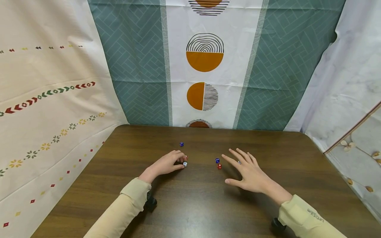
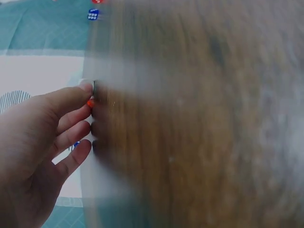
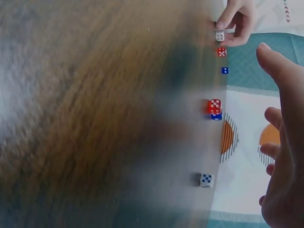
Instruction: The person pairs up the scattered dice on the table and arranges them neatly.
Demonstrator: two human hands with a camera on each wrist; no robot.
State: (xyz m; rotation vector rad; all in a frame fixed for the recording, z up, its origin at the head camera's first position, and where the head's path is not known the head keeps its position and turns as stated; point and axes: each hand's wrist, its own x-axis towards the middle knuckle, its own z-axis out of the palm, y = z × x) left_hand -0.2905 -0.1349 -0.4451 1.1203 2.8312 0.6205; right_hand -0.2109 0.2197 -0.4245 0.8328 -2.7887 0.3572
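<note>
The left sleeve (image 1: 119, 211) and the right sleeve (image 1: 309, 218), both pale yellow, lie nearest, the right bearing dark lettering. The left hand (image 1: 166, 164) pinches a white die (image 1: 185, 164) between thumb and fingertips, low over the brown table (image 1: 190, 201); its own wrist view mostly hides that die, so I cannot say whether it touches the wood. Just behind it, partly covered by the fingers, is a red die (image 1: 186, 157), and farther back a blue die (image 1: 181, 144). The right hand (image 1: 251, 175) holds nothing: its fingers are spread above the table, well apart from the left hand. A 2nd white die (image 3: 206, 180), with blue pips, shows between those fingers in the head view. Left of them, a 2nd blue die (image 1: 217, 160) and a 2nd red die (image 1: 219, 166) stand close together, the red nearer the person. Behind hangs a green and white cloth (image 1: 140, 66) with orange half-circles.
</note>
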